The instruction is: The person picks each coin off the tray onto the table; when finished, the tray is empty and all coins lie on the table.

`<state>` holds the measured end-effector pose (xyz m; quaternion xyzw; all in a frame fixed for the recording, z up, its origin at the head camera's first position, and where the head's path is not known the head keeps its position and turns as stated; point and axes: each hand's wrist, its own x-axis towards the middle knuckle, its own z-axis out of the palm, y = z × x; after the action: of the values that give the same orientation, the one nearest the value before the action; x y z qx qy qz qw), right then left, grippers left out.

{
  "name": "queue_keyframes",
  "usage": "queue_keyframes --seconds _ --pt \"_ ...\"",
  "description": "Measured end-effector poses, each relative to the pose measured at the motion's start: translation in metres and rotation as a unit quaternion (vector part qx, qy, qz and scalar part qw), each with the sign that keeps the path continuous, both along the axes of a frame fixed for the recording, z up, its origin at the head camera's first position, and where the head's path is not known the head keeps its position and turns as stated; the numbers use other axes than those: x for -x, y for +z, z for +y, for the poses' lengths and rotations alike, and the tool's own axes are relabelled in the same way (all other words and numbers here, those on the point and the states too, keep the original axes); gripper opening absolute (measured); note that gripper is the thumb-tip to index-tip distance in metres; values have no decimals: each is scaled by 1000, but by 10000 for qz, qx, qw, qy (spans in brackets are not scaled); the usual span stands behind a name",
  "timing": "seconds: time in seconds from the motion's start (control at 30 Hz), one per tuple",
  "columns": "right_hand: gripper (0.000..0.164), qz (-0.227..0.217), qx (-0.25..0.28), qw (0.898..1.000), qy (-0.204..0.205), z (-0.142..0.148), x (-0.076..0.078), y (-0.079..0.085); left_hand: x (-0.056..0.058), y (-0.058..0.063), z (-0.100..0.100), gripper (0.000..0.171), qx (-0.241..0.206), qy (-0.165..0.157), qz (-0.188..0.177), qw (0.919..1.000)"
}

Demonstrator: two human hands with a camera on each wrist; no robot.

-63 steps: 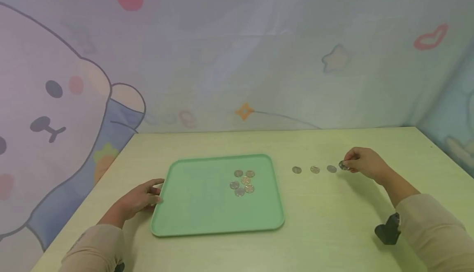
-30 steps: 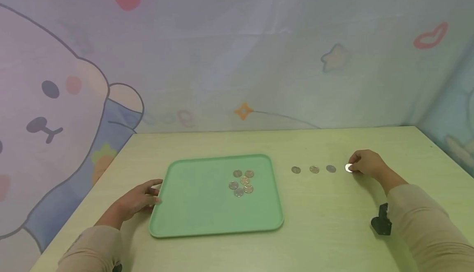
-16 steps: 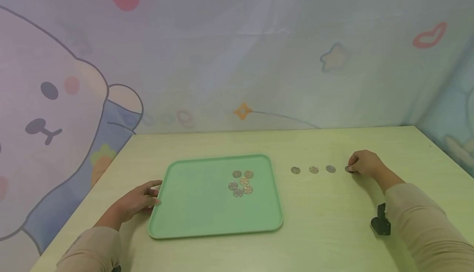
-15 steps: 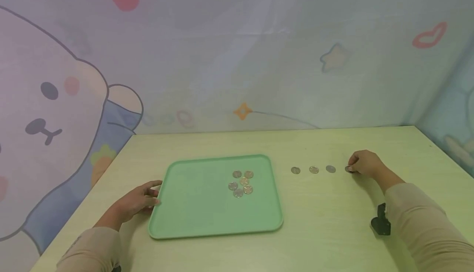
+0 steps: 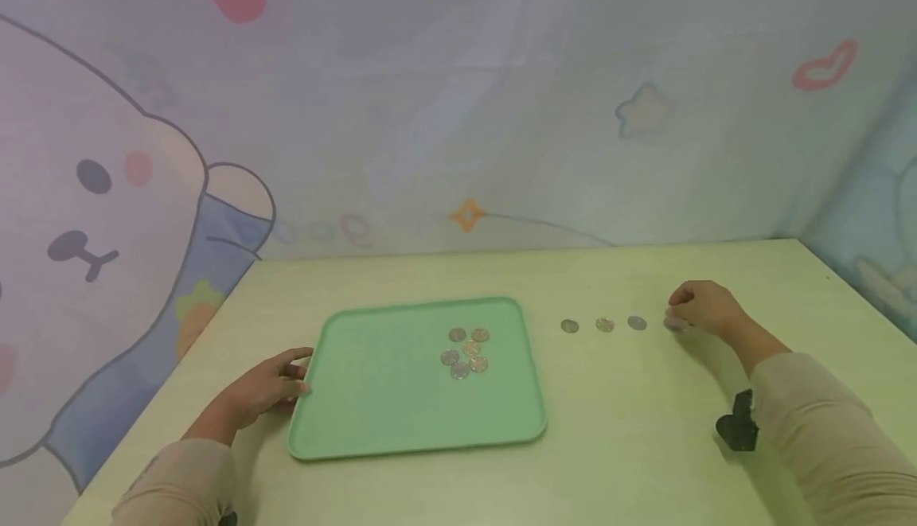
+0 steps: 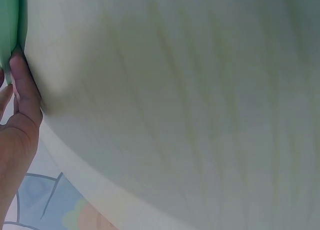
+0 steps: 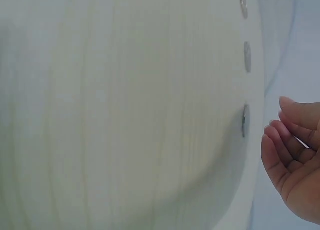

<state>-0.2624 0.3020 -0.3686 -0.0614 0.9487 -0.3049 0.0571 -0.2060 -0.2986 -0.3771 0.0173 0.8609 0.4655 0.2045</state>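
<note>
In the head view, my left hand [image 5: 265, 387] holds the left rim of a green tray [image 5: 372, 422], thumb and fingers at its edge. The left wrist view shows the fingers [image 6: 25, 88] against the tray's side [image 6: 7, 25]; part of the hand is cut off there. Several silver coins [image 5: 459, 370] lie grouped on the tray's right half. Right of the tray, a row of coins [image 5: 605, 325] runs along the table. My right hand [image 5: 705, 309] hovers just above the rightmost coin [image 5: 675, 324]. In the right wrist view, its loosely bent fingers [image 7: 282, 140] hold nothing, apart from the coin [image 7: 246, 120].
A pale yellow-green table [image 5: 616, 438] carries everything. Behind it hangs a printed cloth backdrop [image 5: 401, 128] with a cartoon bear [image 5: 107, 216], touching the table's back edge. A black device [image 5: 738, 424] is strapped at my right wrist.
My right hand carried a coin right, set it down at the row's right end, let go and rose slightly. The left hand and tray stayed in place.
</note>
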Motion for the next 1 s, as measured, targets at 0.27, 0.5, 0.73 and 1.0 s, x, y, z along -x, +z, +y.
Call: queue_keyframes --seconds 0.27,0.5,0.73,1.0 --pt "35 4 534 9986 6 -24 -2 9 2 2 -1 66 36 -50 36 10000" --pt "38 -49 1071 9938 281 -48 -8 20 0 0 1 66 89 3 15 10000" --pt "39 -113 1336 9896 526 -68 -10 32 -2 1 0 66 79 30 42 10000" --pt "37 -88 1584 9848 709 -92 -11 44 -1 1 0 67 23 -34 78 10000"
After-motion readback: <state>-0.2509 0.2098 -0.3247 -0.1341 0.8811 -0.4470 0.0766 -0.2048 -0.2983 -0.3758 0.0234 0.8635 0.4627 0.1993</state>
